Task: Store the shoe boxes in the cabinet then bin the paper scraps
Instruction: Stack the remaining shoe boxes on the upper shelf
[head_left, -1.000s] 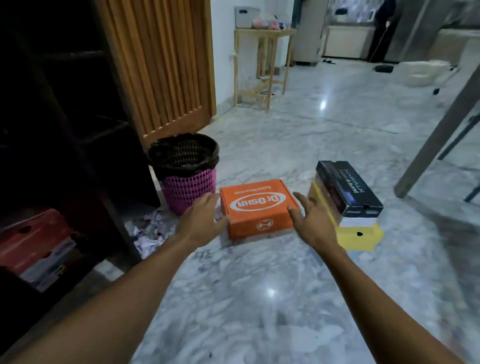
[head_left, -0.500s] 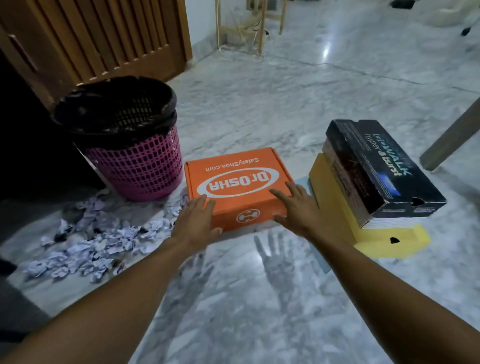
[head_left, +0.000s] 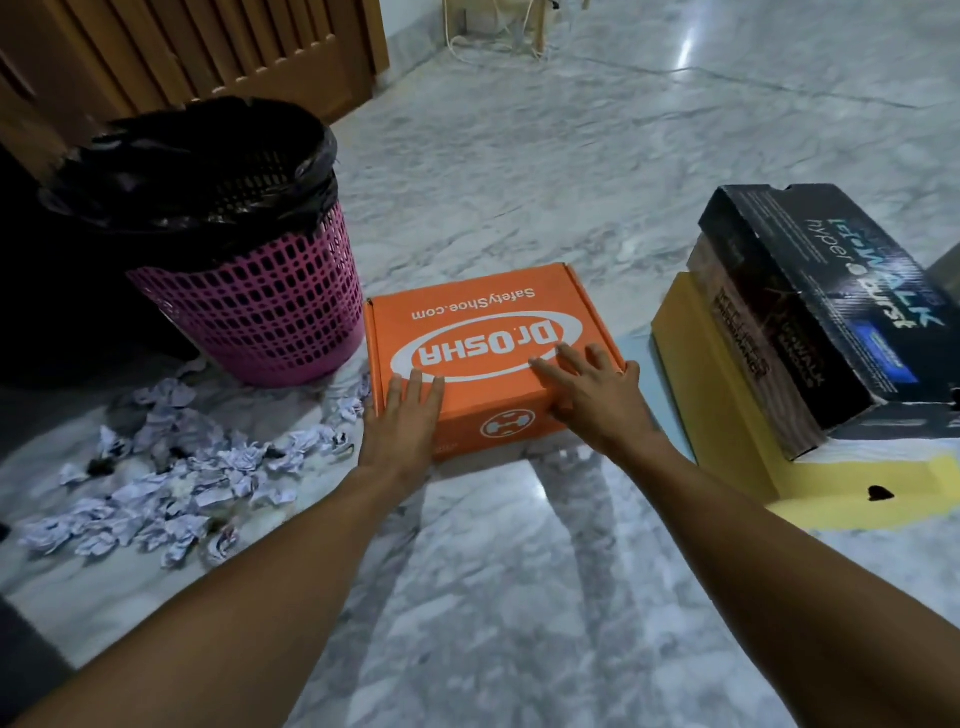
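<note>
Resting flat on the orange shoe box, my left hand and right hand lie with fingers straight over its near corners, gripping nothing. The box sits closed on the marble floor, its logo upside down to me, just beside the pink bin, with paper scraps at its left edge. To its right, across a narrow gap, a black box lies on a yellow box; bare floor opens toward me.

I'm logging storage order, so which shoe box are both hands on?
The orange cardboard shoe box: left hand and right hand lie on it. The black box and yellow box sit untouched.
</note>
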